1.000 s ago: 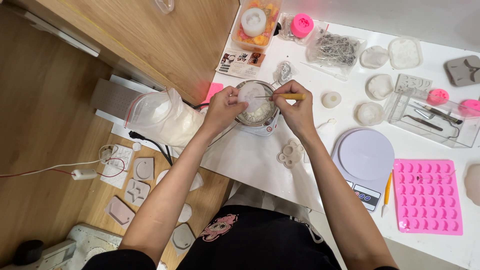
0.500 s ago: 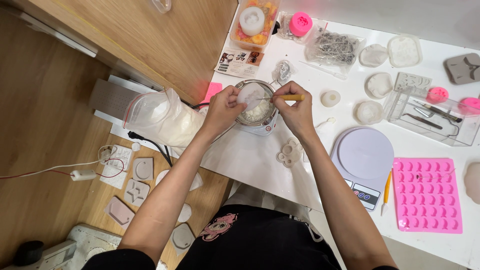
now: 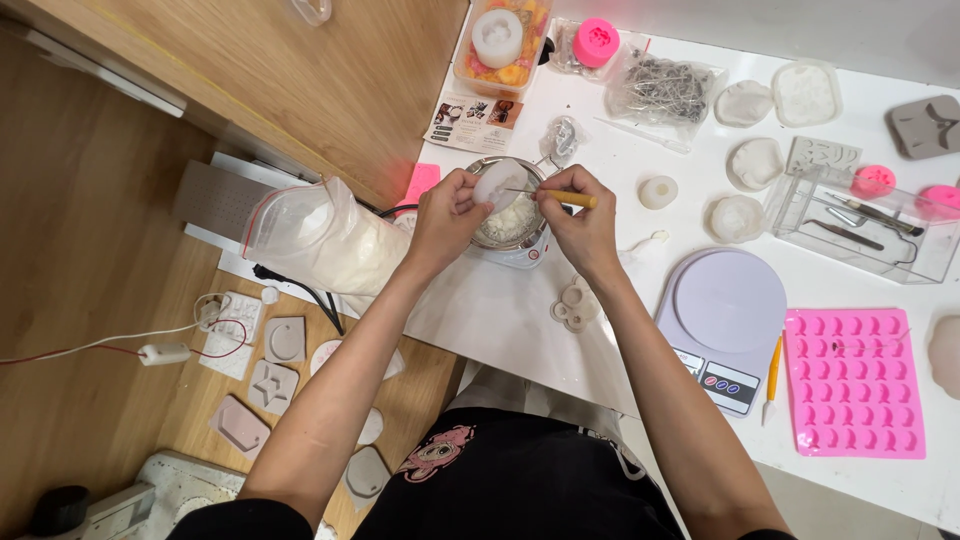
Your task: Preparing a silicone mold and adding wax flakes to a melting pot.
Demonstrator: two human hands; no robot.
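Note:
My left hand (image 3: 443, 218) holds a round white wax piece (image 3: 497, 184) over a small metal pot (image 3: 512, 222) of white wax bits. My right hand (image 3: 577, 224) grips a thin pick with a yellow handle (image 3: 571, 199); its metal tip touches the wax piece. The pot sits on a small white heater on the white table (image 3: 500, 320).
A bag of white flakes (image 3: 318, 235) lies left of the pot. A paw-shaped mould (image 3: 577, 305), a round white scale (image 3: 728, 318) and a pink mould tray (image 3: 853, 382) sit to the right. Several moulds, a clear tool box (image 3: 860, 225) and a wick bag (image 3: 665, 92) lie farther back.
Both hands and the wax piece have stayed over the pot; the pick has shifted slightly against the wax. The view has drifted a little upward.

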